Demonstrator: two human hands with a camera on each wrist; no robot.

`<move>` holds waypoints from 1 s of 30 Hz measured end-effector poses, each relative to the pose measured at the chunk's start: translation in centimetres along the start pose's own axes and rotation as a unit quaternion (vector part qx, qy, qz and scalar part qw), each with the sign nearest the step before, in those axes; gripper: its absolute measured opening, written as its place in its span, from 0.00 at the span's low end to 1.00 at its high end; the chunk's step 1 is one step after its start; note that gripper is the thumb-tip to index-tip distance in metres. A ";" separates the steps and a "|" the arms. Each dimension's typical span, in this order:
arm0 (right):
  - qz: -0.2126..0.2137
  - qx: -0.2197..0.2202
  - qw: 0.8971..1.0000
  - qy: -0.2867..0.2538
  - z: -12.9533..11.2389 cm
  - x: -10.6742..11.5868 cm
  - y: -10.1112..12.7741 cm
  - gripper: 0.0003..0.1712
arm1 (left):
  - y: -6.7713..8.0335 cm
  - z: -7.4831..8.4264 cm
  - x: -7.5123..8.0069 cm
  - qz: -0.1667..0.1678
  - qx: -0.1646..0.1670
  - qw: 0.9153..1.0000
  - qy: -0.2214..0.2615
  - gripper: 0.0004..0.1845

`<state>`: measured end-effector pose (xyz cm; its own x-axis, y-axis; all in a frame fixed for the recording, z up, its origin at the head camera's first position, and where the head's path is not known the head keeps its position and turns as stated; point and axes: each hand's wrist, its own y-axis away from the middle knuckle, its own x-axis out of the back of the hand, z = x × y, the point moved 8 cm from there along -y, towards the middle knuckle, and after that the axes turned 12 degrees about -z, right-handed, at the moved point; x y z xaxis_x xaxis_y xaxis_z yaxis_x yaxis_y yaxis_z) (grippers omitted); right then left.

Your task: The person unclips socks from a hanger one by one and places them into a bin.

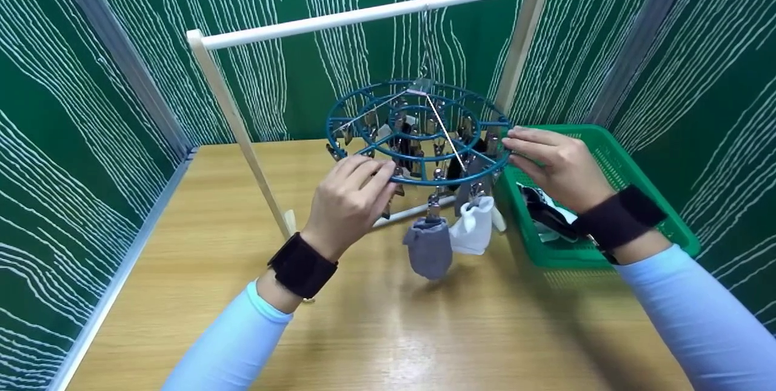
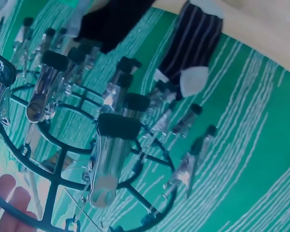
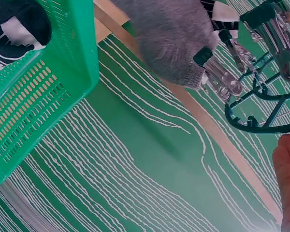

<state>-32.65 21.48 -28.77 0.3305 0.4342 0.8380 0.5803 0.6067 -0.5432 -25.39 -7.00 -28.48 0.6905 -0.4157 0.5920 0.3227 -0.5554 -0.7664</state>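
- Left hand (image 1: 350, 202) grips the hanger's near-left rim; right hand (image 1: 561, 165) pinches its right rim, the two apart.
- Round hanger (image 1: 439, 182) hangs below the white bar (image 1: 376, 13), above the table (image 1: 182, 257).
- Grey sock (image 1: 429, 251) and white sock (image 1: 476, 227) hang side by side from its clips.
- Green basket (image 1: 582, 259) stands to the right.

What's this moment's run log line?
left hand: holding round teal clip hanger | right hand: same | clipped: grey cloth item, white cloth item | at right: green plastic basket
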 end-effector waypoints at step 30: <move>0.013 0.103 0.994 0.024 -4.4 0.8 -0.2 0.32 | 2.4 -3.5 -1.0 -0.063 0.082 0.994 0.021 0.19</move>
<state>-29.25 18.78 -27.78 0.3817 0.4223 0.8222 0.4074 0.7216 -0.5598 -27.53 -10.43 -30.07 0.6115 -0.3817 0.6931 0.5088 -0.4811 -0.7139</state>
